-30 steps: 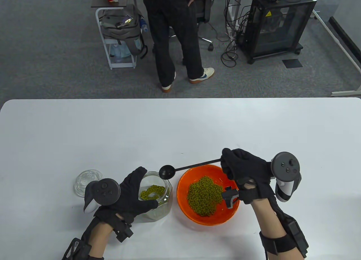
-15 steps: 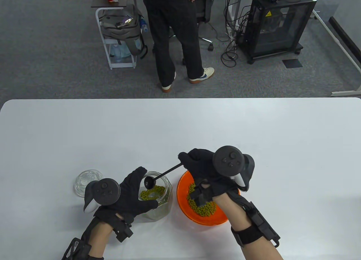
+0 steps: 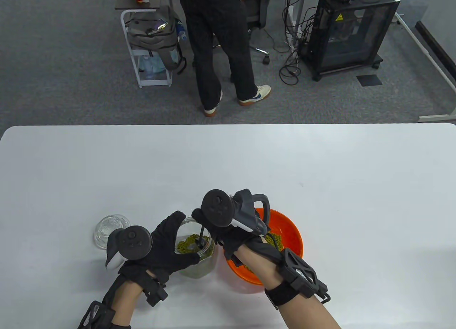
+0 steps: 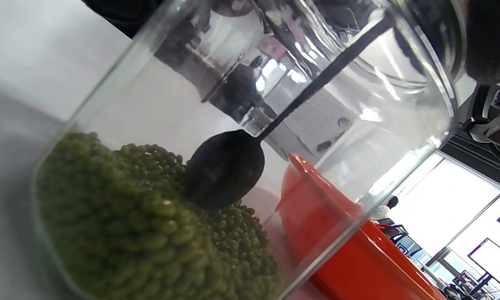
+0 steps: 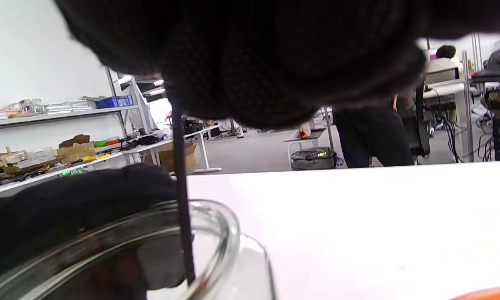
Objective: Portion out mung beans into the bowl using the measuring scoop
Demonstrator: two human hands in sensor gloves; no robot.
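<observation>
Your right hand (image 3: 217, 229) has swung left from over the orange plastic bowl (image 3: 288, 232), and now pinches the thin black measuring scoop (image 4: 225, 168), its round cup pressed into the small green mung beans (image 4: 120, 233). Your left hand (image 3: 167, 245) grips the clear glass jar (image 3: 201, 263), lower centre of the table view.

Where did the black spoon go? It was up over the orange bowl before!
The right hand carried the measuring scoop leftward, away from the orange bowl, and dipped it down into the glass jar, where its cup now touches the mung beans. It kept hold of the handle throughout. The left hand stayed gripping the jar; the jar, bowl and glass lid did not move.
</observation>
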